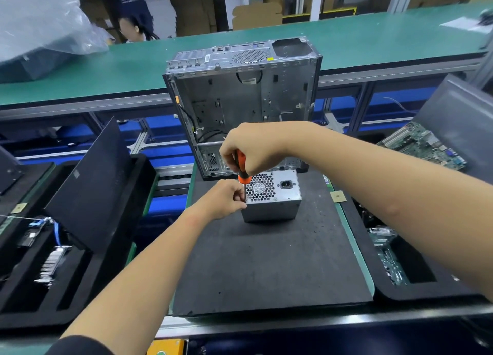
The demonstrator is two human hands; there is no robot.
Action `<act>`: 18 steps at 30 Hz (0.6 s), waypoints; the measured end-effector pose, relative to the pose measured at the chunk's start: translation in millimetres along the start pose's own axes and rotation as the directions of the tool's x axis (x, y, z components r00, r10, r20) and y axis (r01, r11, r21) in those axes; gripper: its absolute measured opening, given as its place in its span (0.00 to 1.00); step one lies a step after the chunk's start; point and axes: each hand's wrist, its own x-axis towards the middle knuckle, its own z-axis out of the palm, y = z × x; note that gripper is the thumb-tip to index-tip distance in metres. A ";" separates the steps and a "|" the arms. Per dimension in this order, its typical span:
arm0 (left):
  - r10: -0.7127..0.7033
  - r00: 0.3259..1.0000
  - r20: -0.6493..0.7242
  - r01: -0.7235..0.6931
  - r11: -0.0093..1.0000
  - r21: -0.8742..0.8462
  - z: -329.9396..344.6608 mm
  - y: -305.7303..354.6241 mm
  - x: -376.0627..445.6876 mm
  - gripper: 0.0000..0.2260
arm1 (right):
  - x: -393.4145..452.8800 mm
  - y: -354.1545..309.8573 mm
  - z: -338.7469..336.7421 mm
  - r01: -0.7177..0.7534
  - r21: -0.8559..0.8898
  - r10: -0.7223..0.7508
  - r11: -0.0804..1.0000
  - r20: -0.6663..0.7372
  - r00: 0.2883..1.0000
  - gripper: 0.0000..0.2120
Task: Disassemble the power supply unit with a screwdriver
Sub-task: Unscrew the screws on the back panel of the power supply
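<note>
A grey metal power supply unit (274, 197) stands on the black foam mat (266, 261), its honeycomb fan grille and power socket facing up. My right hand (253, 149) grips the orange and black screwdriver (242, 168) from above, its shaft pointing down at the unit's top left corner. My left hand (226, 200) sits at that same corner, its fingers curled and pinching the thin shaft against the unit's left edge. The screwdriver tip is hidden behind my left fingers.
An emptied grey computer case (240, 101) lies just behind the unit. A leaning black panel (93, 178) and foam trays with parts stand at the left. A motherboard (424, 144) and a black bin (400, 264) are at the right. A person stands behind the far green bench (373, 42).
</note>
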 end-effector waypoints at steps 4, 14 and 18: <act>-0.027 0.999 0.039 0.025 0.999 0.035 -1.2 2.6 3.3 0.03 | 2.0 1.3 1.9 -0.033 -0.010 0.032 0.999 -0.014 0.999 0.07; -0.077 0.993 0.094 0.072 0.996 0.057 0.7 1.9 9.7 0.05 | 0.3 6.7 5.1 -0.055 -0.015 0.053 0.998 -0.108 0.993 0.05; -0.070 0.994 0.083 0.070 0.998 0.004 0.9 -2.0 7.9 0.10 | 1.5 8.6 4.7 -0.061 -0.001 0.060 0.998 -0.115 0.992 0.04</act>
